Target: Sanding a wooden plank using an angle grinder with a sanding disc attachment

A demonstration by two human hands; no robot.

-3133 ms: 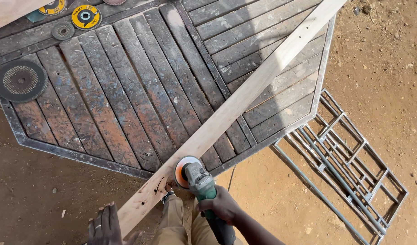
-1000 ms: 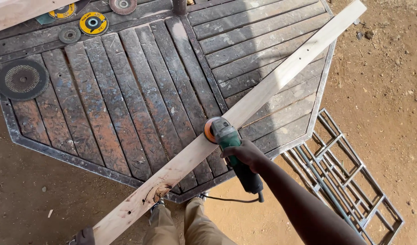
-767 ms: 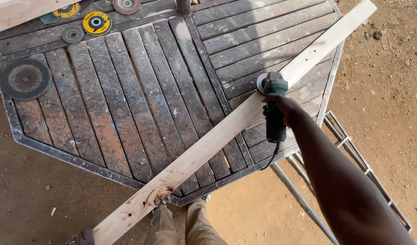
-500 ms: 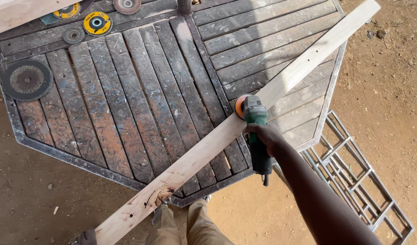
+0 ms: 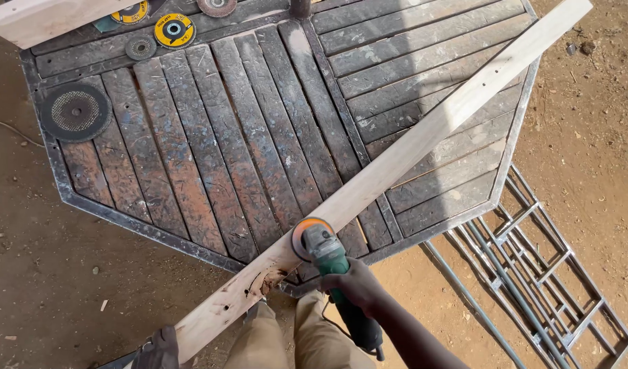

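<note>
A pale cut board (image 5: 51,17) is poking in at the upper left corner, lying over the edge of the octagonal slatted worktable (image 5: 211,150); just below it a dark round abrasive disc (image 5: 75,111) is lying flat on the slats, with a small grey disc (image 5: 141,47) and a yellow cutting disc (image 5: 174,30) sitting close together above and to its right; a thin cable (image 5: 10,131) is trailing over the dirt floor (image 5: 47,273) beside the table.

At the bottom left the left hand (image 5: 160,348) is showing only in part at the frame edge, touching the near end of the long wooden plank (image 5: 396,160), and whether its fingers are gripping or merely steadying cannot be told; the plank is running diagonally from that hand up across the table to the upper right corner, resting on the slats, with a dark knot near its lower end.

Near the middle the angle grinder (image 5: 327,256), green-bodied with an orange sanding disc, is pressing against the plank's right-hand edge, just above the knot; the right hand (image 5: 355,283) is wrapping closed around the grinder's body, the forearm reaching in from the lower right; the person's tan trouser legs (image 5: 307,342) are showing beneath.

Further right a grey welded metal grille (image 5: 532,273) is lying flat on the dirt, just beside the table's lower right edge.
</note>
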